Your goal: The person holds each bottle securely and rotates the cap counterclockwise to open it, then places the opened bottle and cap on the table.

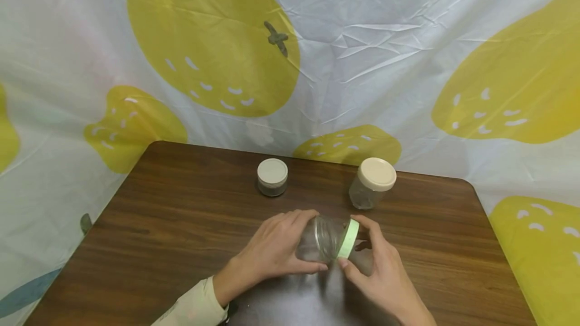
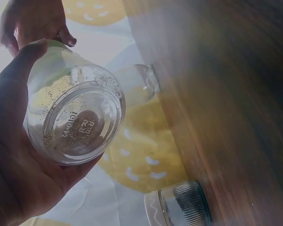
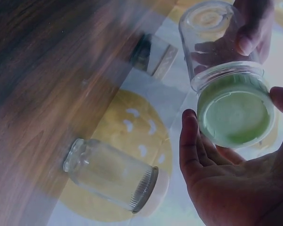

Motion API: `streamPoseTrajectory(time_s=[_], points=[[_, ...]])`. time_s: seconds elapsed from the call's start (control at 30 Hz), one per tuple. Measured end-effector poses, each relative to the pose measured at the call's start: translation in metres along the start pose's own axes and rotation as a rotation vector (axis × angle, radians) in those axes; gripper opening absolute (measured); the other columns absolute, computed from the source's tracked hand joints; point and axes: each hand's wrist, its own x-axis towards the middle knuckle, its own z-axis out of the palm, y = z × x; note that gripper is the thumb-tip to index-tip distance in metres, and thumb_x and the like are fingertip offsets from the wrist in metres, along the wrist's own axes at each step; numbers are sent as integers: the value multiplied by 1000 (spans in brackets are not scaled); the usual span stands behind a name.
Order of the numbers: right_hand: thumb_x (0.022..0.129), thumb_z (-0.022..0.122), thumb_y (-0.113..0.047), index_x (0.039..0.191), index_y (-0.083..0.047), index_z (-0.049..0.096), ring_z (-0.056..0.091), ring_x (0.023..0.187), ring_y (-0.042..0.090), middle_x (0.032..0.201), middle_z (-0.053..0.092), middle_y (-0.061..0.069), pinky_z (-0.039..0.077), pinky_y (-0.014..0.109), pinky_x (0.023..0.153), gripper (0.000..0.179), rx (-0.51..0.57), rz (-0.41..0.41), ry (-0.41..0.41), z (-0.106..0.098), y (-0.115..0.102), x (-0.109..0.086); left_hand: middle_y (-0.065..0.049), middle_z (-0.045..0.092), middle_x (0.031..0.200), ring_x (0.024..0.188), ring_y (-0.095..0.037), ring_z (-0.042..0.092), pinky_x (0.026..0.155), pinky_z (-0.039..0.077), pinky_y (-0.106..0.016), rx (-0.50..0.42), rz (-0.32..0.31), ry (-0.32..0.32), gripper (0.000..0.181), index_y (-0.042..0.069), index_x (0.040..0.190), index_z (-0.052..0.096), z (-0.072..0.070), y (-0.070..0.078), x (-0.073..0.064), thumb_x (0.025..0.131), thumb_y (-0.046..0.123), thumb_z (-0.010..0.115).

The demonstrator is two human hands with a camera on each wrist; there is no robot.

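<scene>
My left hand (image 1: 276,248) grips a clear glass jar (image 1: 310,245), tipped on its side with its mouth to the right. Its embossed base (image 2: 82,127) faces the left wrist view, with small specks on the glass. By the rim, my right hand (image 1: 385,270) pinches a light green lid (image 1: 348,239) between thumb and fingers. The lid stands at a slant to the jar, its lower edge right at the mouth. In the right wrist view the flat round face of the green lid (image 3: 237,117) shows, overlapping the jar's rim.
A short jar with a white lid (image 1: 272,171) stands at the back middle of the brown wooden table (image 1: 181,210). Farther right is a taller clear jar (image 1: 364,194) with a cream lid. A white cloth with yellow fruit (image 1: 217,39) hangs behind the table.
</scene>
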Motion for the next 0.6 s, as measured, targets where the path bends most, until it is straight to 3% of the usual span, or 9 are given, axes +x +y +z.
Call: streamPoseTrajectory(time_s=[0.33,0.6], points=[[79,92,-17,144,-10,46,70,103,9,118,73,-4,60,29,87,80,-5,115,-17,1,2,0,-1,71,128,103,-15,72,87,61,-33,-8,-38,10,103,13,145,53,3,-4,3,71,78,82],[73,95,-20,141,-11,44,66,125,21,129,69,0,41,11,103,85,-81,168,-32,0,7,-1,1,70,126,101,-13,72,86,61,-32,-32,-53,15,101,13,143,53,6,-10,5,70,74,85]])
